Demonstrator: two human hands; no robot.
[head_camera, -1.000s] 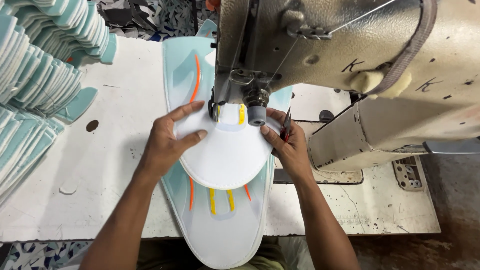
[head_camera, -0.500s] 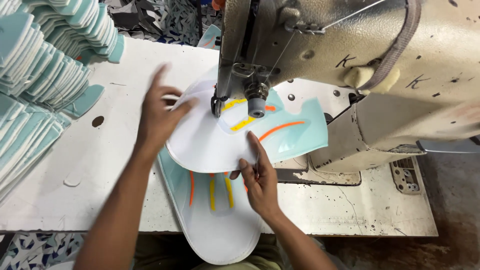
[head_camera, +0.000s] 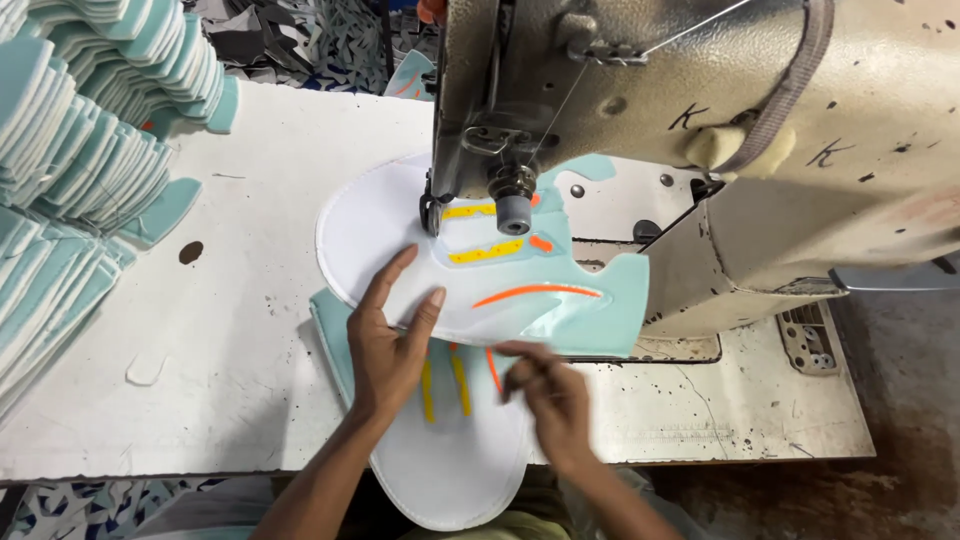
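A white and pale teal cut piece (head_camera: 400, 235) with yellow and orange stripes lies flat under the presser foot (head_camera: 512, 212) of the grey sewing machine (head_camera: 700, 110). My left hand (head_camera: 390, 345) presses flat on its near edge, fingers spread. My right hand (head_camera: 548, 392), blurred, pinches the near edge of the piece close to the orange curve. A second, similar piece (head_camera: 450, 460) lies underneath and hangs over the table's front edge.
Tall stacks of teal and white cut pieces (head_camera: 70, 170) fill the left side of the white table (head_camera: 220, 330). The machine arm covers the right half. A metal plate (head_camera: 810, 340) sits at the right of the machine bed.
The top piece has been turned clockwise under the foot, its teal end now pointing right. My left hand dropped from the far side to the near edge; my right hand shifted right.
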